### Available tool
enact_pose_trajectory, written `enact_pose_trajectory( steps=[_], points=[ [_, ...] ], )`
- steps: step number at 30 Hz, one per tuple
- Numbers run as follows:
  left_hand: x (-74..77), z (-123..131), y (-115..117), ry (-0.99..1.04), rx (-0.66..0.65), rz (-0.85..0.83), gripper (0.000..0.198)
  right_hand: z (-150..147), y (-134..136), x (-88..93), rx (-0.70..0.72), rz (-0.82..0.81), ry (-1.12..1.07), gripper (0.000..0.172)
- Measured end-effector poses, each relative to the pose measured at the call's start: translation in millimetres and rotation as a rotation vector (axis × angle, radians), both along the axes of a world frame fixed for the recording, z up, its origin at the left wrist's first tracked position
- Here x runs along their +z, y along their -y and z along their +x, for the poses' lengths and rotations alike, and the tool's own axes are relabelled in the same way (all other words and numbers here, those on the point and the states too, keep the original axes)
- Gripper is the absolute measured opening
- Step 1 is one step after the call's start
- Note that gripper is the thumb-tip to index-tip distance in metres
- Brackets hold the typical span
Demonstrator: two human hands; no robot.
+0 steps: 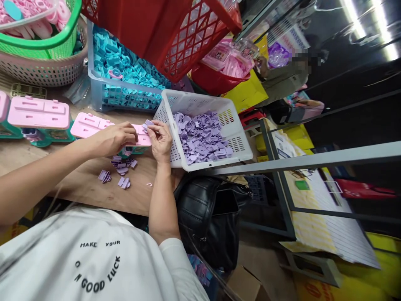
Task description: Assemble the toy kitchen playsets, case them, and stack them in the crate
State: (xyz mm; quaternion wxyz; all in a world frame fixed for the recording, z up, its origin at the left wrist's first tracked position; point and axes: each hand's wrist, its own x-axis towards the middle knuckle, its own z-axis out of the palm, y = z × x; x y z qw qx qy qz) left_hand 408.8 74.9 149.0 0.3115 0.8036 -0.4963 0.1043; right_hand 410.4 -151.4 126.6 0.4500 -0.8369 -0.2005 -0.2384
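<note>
A small purple plastic piece (147,124) is pinched between the thumb and fingers of my right hand (161,140), just above the far end of a pink-topped toy case (89,125). My left hand (117,140) lies over the same row of pink tops, its fingers curled down; what they grip is hidden. To the left stands another case with a pink lid (39,112) and teal lower part. Several loose purple pieces (124,182) lie on the wooden table in front of my hands. Right beside my right hand is a white basket (241,146) heaped with purple pieces.
Behind my hands stand a clear bin (95,90) of teal parts and a tilted red crate (140,29). A green basket (59,46) sits at the far left. A black bag (200,209) hangs by the table's right end. Another person (286,79) is farther off.
</note>
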Motion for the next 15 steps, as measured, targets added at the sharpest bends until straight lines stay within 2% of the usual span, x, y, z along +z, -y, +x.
enact_pose_trajectory(
  steps=[5,10,15],
  points=[
    [-1.2,7,-1,-0.013,0.075,-0.051,0.024,7,7,-0.2,0.127,-0.011,-0.041,0.027],
    [-4.3,10,6,0.016,0.055,-0.062,0.034,13,5,-13.1,0.077,0.07,-0.014,0.032],
    [-3.6,10,7,0.012,0.057,-0.008,0.039,14,6,-13.1,0.11,0.077,-0.043,0.032]
  ],
)
